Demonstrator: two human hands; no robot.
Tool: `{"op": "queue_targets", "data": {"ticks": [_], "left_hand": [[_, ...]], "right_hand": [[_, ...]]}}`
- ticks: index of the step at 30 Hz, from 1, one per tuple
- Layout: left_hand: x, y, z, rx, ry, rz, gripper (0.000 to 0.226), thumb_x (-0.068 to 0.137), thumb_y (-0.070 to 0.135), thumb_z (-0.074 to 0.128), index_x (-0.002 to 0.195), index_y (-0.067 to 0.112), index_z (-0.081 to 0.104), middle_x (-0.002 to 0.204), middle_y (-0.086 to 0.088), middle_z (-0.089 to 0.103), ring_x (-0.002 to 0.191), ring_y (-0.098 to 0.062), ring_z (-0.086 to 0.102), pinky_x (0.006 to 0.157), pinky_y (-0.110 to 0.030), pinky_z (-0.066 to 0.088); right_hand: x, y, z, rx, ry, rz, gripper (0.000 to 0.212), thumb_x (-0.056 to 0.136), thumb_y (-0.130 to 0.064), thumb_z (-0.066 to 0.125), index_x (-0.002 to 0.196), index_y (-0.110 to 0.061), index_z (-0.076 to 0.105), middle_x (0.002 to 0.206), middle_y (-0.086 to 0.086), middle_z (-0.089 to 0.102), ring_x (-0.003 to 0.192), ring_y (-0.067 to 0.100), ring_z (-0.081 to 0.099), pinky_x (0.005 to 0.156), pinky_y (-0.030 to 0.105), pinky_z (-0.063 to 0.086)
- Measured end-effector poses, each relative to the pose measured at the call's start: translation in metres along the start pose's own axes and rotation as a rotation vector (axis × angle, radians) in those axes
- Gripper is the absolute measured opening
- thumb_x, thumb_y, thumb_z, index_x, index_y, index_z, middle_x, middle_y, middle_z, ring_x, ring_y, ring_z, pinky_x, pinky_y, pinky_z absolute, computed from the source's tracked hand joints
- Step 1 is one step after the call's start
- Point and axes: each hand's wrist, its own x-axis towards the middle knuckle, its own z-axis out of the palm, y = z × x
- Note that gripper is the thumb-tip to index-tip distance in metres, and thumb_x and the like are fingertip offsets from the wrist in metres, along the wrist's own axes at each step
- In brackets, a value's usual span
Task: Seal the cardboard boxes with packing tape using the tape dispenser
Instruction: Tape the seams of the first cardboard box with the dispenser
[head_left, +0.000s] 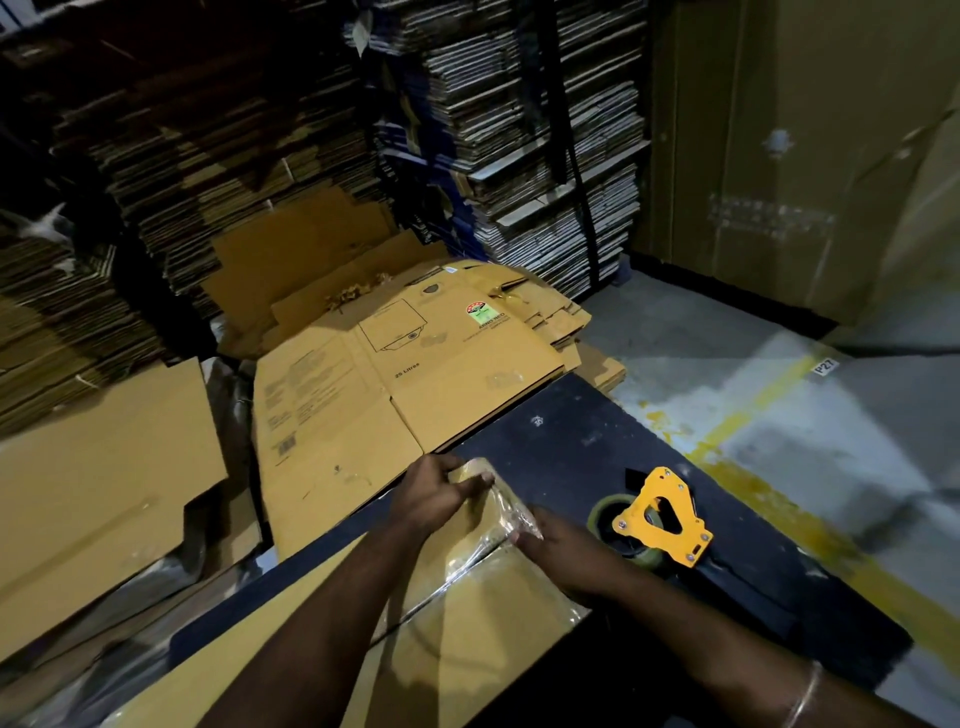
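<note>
My left hand (428, 496) and right hand (558, 548) pinch clear packing tape (501, 506) over the brown cardboard box (467, 613); yellow tape dispenser (662, 517) rests on the dark desk (561, 431).

A yellow floor line (748, 410) (paint smudged) passes a "P27" label (824, 366).
</note>
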Motion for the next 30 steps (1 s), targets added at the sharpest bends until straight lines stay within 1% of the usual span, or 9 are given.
{"op": "queue_targets", "data": {"ticks": [2,6,8,10,13,18,22,25,30], "left_hand": [[0.002,0.000,-0.004,-0.013,-0.076,0.030,0.034,0.078,0.055,0.076,0.088,0.023,0.075,0.078,0.009,0.074,0.076,-0.010,0.069,0.074,-0.038,0.057],[-0.001,0.003,-0.007,0.065,-0.081,0.081,0.049,0.081,0.062,0.070,0.106,0.020,0.072,0.089,0.009,0.070,0.077,-0.011,0.063,0.064,-0.027,0.048],[-0.004,0.002,-0.006,0.070,-0.056,0.082,0.058,0.080,0.068,0.066,0.113,0.020,0.069,0.099,0.005,0.070,0.085,-0.014,0.064,0.072,-0.029,0.051],[-0.005,0.001,-0.004,0.043,-0.021,0.057,0.050,0.082,0.066,0.065,0.105,0.022,0.072,0.094,0.003,0.071,0.084,-0.018,0.065,0.074,-0.037,0.054],[-0.004,0.005,-0.002,0.057,0.031,0.020,0.041,0.083,0.059,0.068,0.101,0.023,0.075,0.093,-0.001,0.073,0.085,-0.021,0.066,0.072,-0.035,0.050],[-0.006,0.005,-0.001,0.141,0.049,0.016,0.059,0.085,0.063,0.064,0.130,0.025,0.064,0.128,0.000,0.066,0.112,-0.021,0.062,0.089,-0.034,0.049],[-0.006,0.002,-0.001,0.275,0.003,0.057,0.070,0.087,0.073,0.050,0.140,0.028,0.053,0.140,-0.001,0.059,0.123,-0.024,0.056,0.097,-0.040,0.048],[-0.005,0.001,-0.003,0.311,-0.025,0.082,0.072,0.088,0.075,0.045,0.142,0.028,0.050,0.142,-0.001,0.056,0.126,-0.024,0.054,0.098,-0.040,0.047],[-0.006,-0.001,-0.001,0.298,-0.003,0.152,0.061,0.091,0.069,0.047,0.137,0.029,0.050,0.134,-0.002,0.061,0.117,-0.025,0.058,0.092,-0.038,0.048]], "right_hand": [[0.005,-0.005,-0.004,0.019,-0.035,0.049,0.043,0.090,-0.049,0.058,0.129,-0.032,0.059,0.123,-0.006,0.067,0.109,0.016,0.064,0.096,0.035,0.052],[0.027,-0.015,-0.015,0.003,0.004,0.111,0.052,0.055,-0.051,0.069,0.095,-0.019,0.073,0.088,0.003,0.075,0.084,0.024,0.073,0.082,0.046,0.060],[0.037,-0.025,-0.018,-0.018,0.068,0.074,0.045,0.069,-0.057,0.071,0.085,-0.015,0.073,0.080,0.003,0.075,0.079,0.023,0.072,0.077,0.040,0.057],[0.048,-0.034,-0.019,-0.028,0.136,0.016,0.040,0.079,-0.056,0.072,0.091,-0.018,0.072,0.082,0.000,0.075,0.077,0.017,0.071,0.076,0.039,0.059],[0.060,-0.036,-0.020,-0.113,0.173,-0.052,0.047,0.070,-0.059,0.078,0.100,-0.023,0.069,0.094,-0.003,0.072,0.084,0.013,0.069,0.077,0.040,0.060],[0.057,-0.029,-0.021,-0.069,0.133,-0.072,0.048,0.066,-0.045,0.088,0.105,-0.026,0.069,0.094,-0.004,0.072,0.086,0.013,0.070,0.075,0.042,0.062],[0.037,-0.022,-0.025,-0.057,0.062,-0.083,0.055,0.071,-0.034,0.089,0.119,-0.022,0.064,0.105,-0.004,0.068,0.090,0.008,0.067,0.062,0.021,0.056],[0.015,-0.013,-0.030,-0.058,0.029,-0.116,0.061,0.072,-0.040,0.087,0.125,-0.026,0.061,0.115,-0.010,0.065,0.102,0.007,0.063,0.069,0.017,0.051],[-0.014,-0.001,-0.026,0.027,0.053,-0.099,0.050,0.079,-0.031,0.084,0.124,-0.025,0.063,0.115,-0.011,0.067,0.103,0.007,0.065,0.077,0.020,0.052]]}}
